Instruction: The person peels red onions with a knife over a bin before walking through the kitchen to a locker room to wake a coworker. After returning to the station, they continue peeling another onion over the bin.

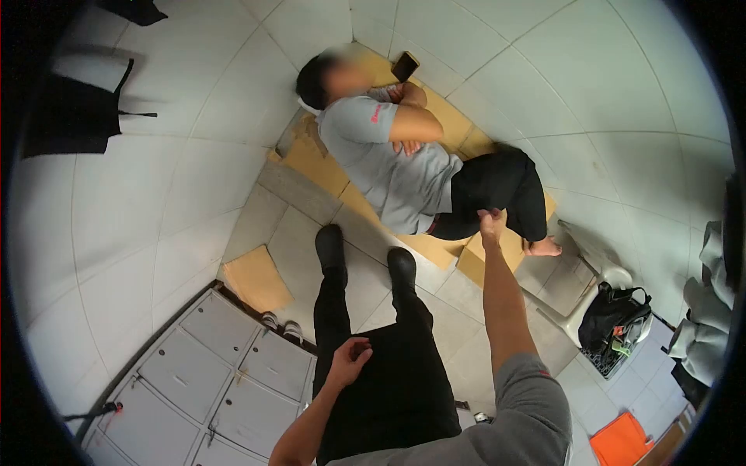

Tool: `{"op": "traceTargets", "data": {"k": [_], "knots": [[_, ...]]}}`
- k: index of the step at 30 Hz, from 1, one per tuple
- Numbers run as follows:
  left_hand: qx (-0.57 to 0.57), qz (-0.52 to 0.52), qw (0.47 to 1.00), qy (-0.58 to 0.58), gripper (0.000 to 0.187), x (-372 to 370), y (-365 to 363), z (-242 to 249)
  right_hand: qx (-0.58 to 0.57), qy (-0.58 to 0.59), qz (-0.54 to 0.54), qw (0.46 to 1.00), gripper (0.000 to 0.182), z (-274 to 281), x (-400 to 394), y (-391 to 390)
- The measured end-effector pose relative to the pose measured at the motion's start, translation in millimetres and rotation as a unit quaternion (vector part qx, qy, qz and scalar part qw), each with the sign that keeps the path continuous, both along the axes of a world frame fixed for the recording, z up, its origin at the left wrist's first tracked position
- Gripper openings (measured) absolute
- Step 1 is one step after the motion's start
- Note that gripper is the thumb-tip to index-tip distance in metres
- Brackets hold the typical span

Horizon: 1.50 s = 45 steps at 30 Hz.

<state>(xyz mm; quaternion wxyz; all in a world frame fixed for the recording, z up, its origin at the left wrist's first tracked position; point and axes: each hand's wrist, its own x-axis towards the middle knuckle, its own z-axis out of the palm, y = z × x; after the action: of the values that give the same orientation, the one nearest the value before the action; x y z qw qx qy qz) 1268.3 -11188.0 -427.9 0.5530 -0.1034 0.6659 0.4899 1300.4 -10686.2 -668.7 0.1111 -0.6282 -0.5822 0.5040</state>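
Observation:
A person in a grey shirt and black trousers lies on flattened cardboard on the tiled floor, arms folded over the chest. My right hand reaches down and pinches the black trouser fabric near that person's knee. My left hand hovers over my own thigh, fingers loosely curled, holding nothing. My legs in black trousers and black shoes stand just short of the cardboard.
Grey metal lockers stand at lower left, a pair of shoes beside them. A dark phone lies near the lying person's head. A white plastic chair with a black bag is at right; an orange item sits lower right.

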Motion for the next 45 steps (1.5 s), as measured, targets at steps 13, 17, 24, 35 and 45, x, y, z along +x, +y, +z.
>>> {"op": "traceTargets", "data": {"k": [13,17,24,35,45], "knots": [[0.010,0.065,0.992,-0.109,0.037,-48.1,-26.2,12.5,0.015,0.033,-0.028,0.999,0.095,-18.7,1.7,-53.5],[0.016,0.059,0.992,-0.111,0.037,-53.2,-24.4,9.4,0.015,0.009,-0.021,1.000,0.097,-24.8,21.3,-65.5],[0.028,0.092,0.987,-0.128,0.035,-41.7,-25.7,1.7,-0.008,-0.028,-0.020,0.999,0.086,-14.7,48.2,-79.8],[0.039,0.126,0.985,-0.110,0.035,-19.6,-14.9,-1.7,-0.271,-0.005,0.055,0.961,0.063,-12.9,119.4,-148.2],[-0.032,0.122,0.992,-0.002,0.033,-32.9,-25.7,21.2,-0.236,-0.047,0.155,0.958,0.080,43.0,98.5,-214.6]]}}
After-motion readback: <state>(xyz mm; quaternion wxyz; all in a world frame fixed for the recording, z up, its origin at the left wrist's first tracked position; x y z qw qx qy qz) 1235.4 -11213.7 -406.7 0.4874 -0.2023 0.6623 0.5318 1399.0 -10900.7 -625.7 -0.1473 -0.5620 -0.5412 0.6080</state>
